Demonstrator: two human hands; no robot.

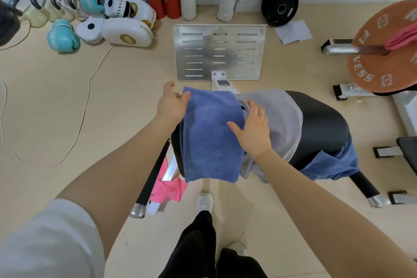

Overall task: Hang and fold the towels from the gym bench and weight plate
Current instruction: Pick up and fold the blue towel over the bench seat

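Note:
A folded blue towel [209, 135] lies across the left end of the black bench pad [320, 124]. My left hand [172, 104] pinches its far left corner between thumb and fingers. Flat on the towel's right edge rests my right hand [252, 128], fingers straight. A grey towel [282, 119] is draped over the pad just right of it. Another blue towel [334, 162] hangs off the pad's near right side. A pink towel [168, 189] hangs below the bench on the left. Pink cloth [401, 39] lies on the orange weight plate [381, 52] at far right.
A perforated metal footplate [255, 52] stands beyond the bench. Boxing gloves and pads [117, 20], kettlebells [40, 9] and a white cord [85, 97] occupy the floor at the left. A black weight plate [279, 4] leans on the wall. My feet stand under the bench's near side.

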